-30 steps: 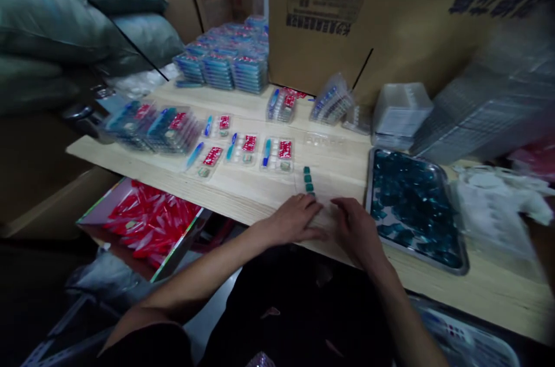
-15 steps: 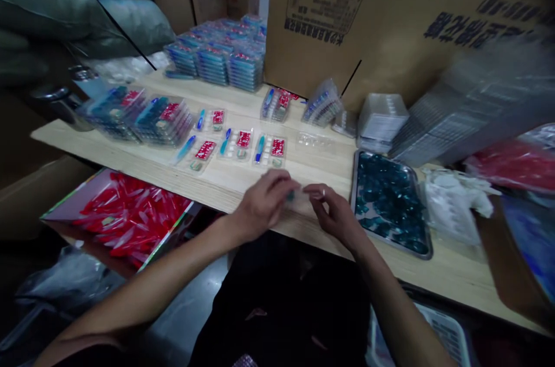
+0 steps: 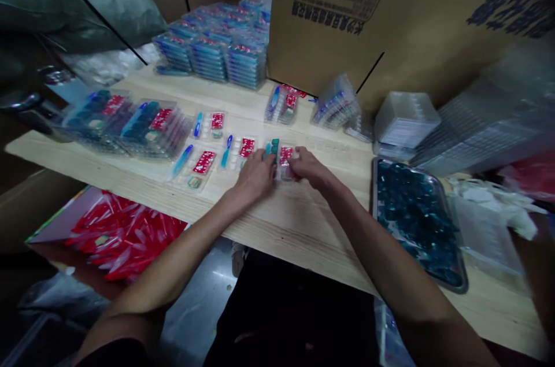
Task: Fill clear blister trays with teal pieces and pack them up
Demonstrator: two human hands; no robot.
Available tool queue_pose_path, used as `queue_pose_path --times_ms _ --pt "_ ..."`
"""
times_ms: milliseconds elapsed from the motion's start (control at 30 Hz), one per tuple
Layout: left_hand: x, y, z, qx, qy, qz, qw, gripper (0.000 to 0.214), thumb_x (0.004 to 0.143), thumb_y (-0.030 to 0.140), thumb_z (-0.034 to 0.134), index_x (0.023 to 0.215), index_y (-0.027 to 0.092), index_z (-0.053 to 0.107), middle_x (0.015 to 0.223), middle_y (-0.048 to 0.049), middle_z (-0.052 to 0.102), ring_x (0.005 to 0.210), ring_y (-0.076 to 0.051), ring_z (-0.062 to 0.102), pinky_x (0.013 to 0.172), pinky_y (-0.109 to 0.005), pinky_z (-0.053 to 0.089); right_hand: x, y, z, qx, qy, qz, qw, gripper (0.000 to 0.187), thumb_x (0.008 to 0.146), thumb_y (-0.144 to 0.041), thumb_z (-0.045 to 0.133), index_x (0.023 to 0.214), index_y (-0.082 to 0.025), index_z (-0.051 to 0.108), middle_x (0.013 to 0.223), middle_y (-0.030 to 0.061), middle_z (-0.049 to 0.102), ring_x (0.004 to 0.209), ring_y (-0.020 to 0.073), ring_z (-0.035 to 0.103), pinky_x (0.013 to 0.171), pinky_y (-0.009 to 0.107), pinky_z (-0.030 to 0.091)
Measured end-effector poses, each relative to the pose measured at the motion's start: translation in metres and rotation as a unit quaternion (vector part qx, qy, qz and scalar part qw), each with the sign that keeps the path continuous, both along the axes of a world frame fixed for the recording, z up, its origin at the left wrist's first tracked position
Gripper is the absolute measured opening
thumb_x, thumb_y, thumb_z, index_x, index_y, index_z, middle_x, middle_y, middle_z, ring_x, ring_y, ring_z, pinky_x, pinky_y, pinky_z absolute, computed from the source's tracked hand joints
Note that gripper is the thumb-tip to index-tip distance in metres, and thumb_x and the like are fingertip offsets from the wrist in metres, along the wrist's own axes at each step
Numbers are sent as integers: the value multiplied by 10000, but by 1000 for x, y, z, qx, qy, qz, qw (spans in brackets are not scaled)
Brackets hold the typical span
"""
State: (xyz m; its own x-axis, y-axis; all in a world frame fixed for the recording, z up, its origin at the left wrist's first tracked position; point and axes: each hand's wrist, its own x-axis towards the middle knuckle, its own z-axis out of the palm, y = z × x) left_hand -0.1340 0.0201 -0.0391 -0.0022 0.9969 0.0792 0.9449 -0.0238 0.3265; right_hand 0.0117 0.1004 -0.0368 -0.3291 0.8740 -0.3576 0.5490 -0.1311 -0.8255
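At the middle of the table, both my hands are at a clear blister tray (image 3: 286,175) holding a red packet with white marks (image 3: 286,155). My left hand (image 3: 255,175) has its fingers closed at the lower end of a dark teal plastic strip (image 3: 274,147), which lies at the tray's left side; the fingertips are partly hidden. My right hand (image 3: 309,165) grips the tray's right edge with bent fingers, touching beside the red packet. Left of it lie similar trays, each with a blue pen-shaped piece (image 3: 226,151), a red packet and a small pale green piece (image 3: 194,182).
A metal tray of teal pieces (image 3: 411,217) lies at the right, before stacked clear trays (image 3: 405,118). Filled trays are stacked at the left (image 3: 151,130) and back (image 3: 208,58). A large carton (image 3: 329,37) stands behind. Below the table's left edge is a box of red pieces (image 3: 125,234).
Both hands have moved forward from the table's near edge to the filled tray. The teal strip now lies at that tray. The camera view has shifted a little.
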Motion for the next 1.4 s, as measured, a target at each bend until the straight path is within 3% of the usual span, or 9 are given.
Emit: queue_pose_path --times_ms 167,400,567,633,767,1033,1167,1300,1400 --pt "12 0 -4 -42 28 42 998 395 1005 299 338 1310 150 541 1212 -178 583 1114 -303 597 949 -429 477 4 5 -9 141 -204 61 967 355 881 -268 575 1196 -105 558 895 121 708 685 191 663 625 273 499" --pt "19 17 -4 -57 25 88 994 389 994 358 344 1218 142 577 1276 -204 546 1122 -323 605 908 -439 499 -1 8 -24 192 -208 71 956 267 898 -239 499 1098 -116 627 1085 187 689 1032 271 652 876 356 490" --pt "44 23 -4 -102 10 163 981 773 813 683 541 1323 103 513 1470 -289 404 1258 -450 493 984 -566 442 25 -2 -37 204 -125 65 969 376 819 -215 501 1172 -124 594 830 93 687 768 214 660 696 320 519" --pt "51 27 -9 -124 -6 167 978 968 708 742 605 1409 98 433 1556 -304 273 1325 -481 421 1030 -591 399 40 -6 -54 143 27 -45 988 429 819 -278 481 1213 -126 560 722 21 635 594 177 606 580 305 505" --pt "54 36 -18 -162 -28 153 974 1202 577 800 636 1509 126 287 1623 -268 119 1427 -514 246 1108 -635 294 56 -17 -83 163 195 -136 958 409 807 -383 554 1163 -183 579 863 9 637 611 130 595 622 301 516" --pt "51 9 14 -102 -10 134 986 944 556 537 748 1354 167 404 1431 -214 403 1255 -409 452 1031 -555 403 55 -28 -82 169 228 -183 941 395 764 -361 625 1121 -216 537 934 -3 575 689 134 606 652 314 526" --pt "6 -17 58 2 42 162 986 815 658 524 697 1334 174 407 1415 -215 406 1202 -414 487 969 -543 436 55 -29 -81 170 240 -165 941 367 763 -375 619 1085 -209 561 908 -2 576 693 133 595 669 319 529" --pt "-89 -28 99 53 125 301 944 790 687 556 686 1322 169 420 1411 -221 422 1222 -445 482 970 -554 426 54 -31 -80 173 237 -163 942 340 767 -385 616 1055 -209 584 869 0 591 682 139 592 658 323 532" --pt "-157 -29 109 48 167 379 909 779 692 530 691 1319 148 433 1388 -231 459 1240 -440 490 1004 -547 412 52 -29 -82 180 232 -153 944 319 765 -372 605 1037 -206 593 882 12 608 683 145 598 644 325 535"
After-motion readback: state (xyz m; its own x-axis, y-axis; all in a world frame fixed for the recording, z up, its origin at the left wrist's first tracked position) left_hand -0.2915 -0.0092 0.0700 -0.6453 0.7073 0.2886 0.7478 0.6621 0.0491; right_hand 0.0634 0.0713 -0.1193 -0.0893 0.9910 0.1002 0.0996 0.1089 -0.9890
